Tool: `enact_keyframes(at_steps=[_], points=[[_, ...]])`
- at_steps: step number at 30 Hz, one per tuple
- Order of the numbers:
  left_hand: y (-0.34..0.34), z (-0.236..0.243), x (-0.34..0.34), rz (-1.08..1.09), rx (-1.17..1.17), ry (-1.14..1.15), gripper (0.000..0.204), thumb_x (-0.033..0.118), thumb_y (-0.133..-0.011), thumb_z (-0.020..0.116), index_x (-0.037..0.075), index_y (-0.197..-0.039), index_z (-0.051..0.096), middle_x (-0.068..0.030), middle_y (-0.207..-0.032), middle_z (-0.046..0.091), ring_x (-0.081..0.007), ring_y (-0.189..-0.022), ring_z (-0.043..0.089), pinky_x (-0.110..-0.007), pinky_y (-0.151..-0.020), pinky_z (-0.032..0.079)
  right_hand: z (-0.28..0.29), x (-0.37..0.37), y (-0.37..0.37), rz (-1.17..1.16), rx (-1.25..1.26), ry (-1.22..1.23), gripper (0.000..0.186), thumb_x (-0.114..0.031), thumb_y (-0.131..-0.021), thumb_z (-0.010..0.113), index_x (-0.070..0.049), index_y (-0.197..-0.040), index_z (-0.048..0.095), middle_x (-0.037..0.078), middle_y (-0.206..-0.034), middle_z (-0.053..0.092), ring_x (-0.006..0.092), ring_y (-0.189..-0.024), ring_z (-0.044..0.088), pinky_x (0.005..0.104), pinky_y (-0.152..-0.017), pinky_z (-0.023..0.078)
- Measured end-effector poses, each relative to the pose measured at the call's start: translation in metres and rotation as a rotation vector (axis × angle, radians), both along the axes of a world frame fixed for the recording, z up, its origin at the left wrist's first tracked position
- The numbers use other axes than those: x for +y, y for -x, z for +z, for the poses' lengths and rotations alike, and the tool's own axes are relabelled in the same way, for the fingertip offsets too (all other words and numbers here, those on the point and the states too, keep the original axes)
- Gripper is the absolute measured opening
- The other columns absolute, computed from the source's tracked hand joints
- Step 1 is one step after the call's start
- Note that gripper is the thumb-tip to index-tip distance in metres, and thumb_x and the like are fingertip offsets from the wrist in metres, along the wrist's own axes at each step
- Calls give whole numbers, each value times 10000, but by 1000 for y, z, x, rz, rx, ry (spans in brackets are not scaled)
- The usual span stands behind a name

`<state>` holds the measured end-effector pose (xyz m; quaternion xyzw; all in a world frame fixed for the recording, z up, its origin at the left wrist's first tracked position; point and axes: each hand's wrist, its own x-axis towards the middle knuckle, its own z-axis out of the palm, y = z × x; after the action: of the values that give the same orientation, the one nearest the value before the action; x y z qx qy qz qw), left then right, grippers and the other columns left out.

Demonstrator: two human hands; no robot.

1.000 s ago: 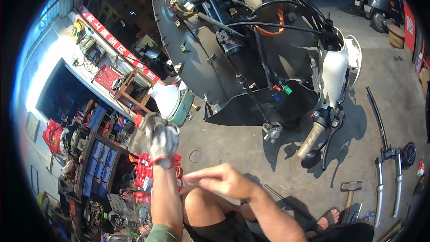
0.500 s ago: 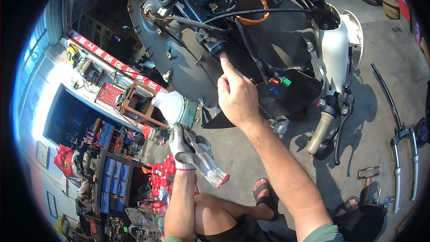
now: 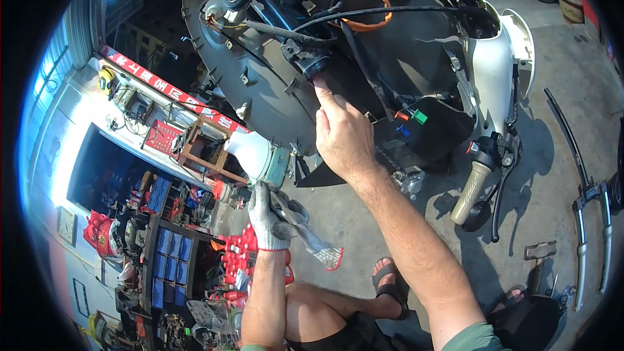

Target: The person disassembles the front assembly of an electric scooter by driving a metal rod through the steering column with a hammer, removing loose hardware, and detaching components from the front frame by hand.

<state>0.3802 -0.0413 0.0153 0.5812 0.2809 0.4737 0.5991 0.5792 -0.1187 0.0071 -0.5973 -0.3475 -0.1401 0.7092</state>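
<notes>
A partly dismantled scooter body [image 3: 273, 114] fills the upper middle, its dark frame tube [image 3: 263, 10] and cables exposed. My bare right hand [image 3: 348, 133] reaches up to it. Its index finger is stretched out, with the tip at the dark ring-shaped lower end of the tube [image 3: 311, 67]; the thumb stands apart and the remaining fingers are mostly hidden. Lower left of it, my left hand [image 3: 265, 214] wears a grey-white knitted work glove. That hand is closed around a second, loose glove [image 3: 318, 247], whose red-edged cuff hangs to the right.
At the right, a white handlebar cover [image 3: 491, 65] carries a beige grip [image 3: 471, 192] and brake lever. A front fork [image 3: 582, 221] and a hammer [image 3: 539, 250] lie on the concrete floor. Shelves with blue bins [image 3: 170, 257] and red bottles [image 3: 240, 253] line the left.
The loose glove's cuff has swung slightly to the right. My right index finger stays at the tube end, and the whole view has shifted a little.
</notes>
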Motion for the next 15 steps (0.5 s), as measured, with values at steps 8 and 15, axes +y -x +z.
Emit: enact_keyframes(at_steps=[8,15], points=[[1,-4,3,46,69,-55,238,348,-974,604,139,-863,576,30,-678,523,-118,-593,498,-299,-529,424,0,-5,-7,18,53,-208,387,-27,-906,560,-5,-1292,584,157,-852,641,288,-719,647,387,-636,526],[4,-5,2,26,36,-37,229,266,-998,569,72,-877,584,-23,-664,556,-132,-570,526,-279,-518,426,2,1,-7,140,139,-328,430,-2,-904,569,47,-1331,545,82,-743,645,133,-579,600,271,-556,486]])
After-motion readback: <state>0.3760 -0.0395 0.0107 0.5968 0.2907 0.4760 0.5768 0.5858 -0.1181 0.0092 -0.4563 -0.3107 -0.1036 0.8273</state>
